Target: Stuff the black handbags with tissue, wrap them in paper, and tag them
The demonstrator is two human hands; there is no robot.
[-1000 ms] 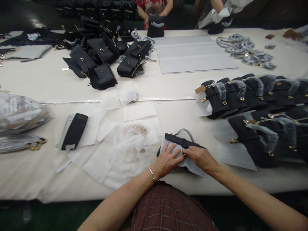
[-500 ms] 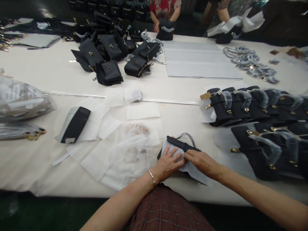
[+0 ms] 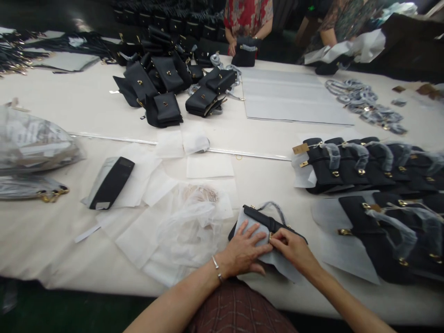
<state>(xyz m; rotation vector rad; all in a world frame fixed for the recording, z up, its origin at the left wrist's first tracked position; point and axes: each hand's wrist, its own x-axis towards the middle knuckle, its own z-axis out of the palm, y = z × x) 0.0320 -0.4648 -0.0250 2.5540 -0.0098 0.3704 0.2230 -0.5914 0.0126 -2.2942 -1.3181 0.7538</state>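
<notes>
A black handbag (image 3: 267,218) with a plastic-wrapped top handle (image 3: 274,206) lies on the table just in front of me. A sheet of pale tissue paper (image 3: 255,227) covers part of its front. My left hand (image 3: 244,249) rests flat on paper and bag, its fingers spread. Pinched between the thumb and forefinger of my right hand (image 3: 291,244) is a small gold clasp (image 3: 270,237) at the middle of the bag; the fingers partly hide it. Left of the bag sits a clear plastic bag (image 3: 190,226) on loose white paper sheets (image 3: 138,236).
Finished-looking black handbags (image 3: 360,236) stand in rows at the right. Black bags (image 3: 164,108) are heaped farther back, beside a grey sheet (image 3: 294,97) and wrapped straps (image 3: 367,104). A black panel (image 3: 113,182) lies left. Two people (image 3: 248,21) work across the table.
The view has shifted, so most things sit slightly lower. My right hand's fingers have shifted at the clasp, which now shows more. My left hand stays spread on the bag.
</notes>
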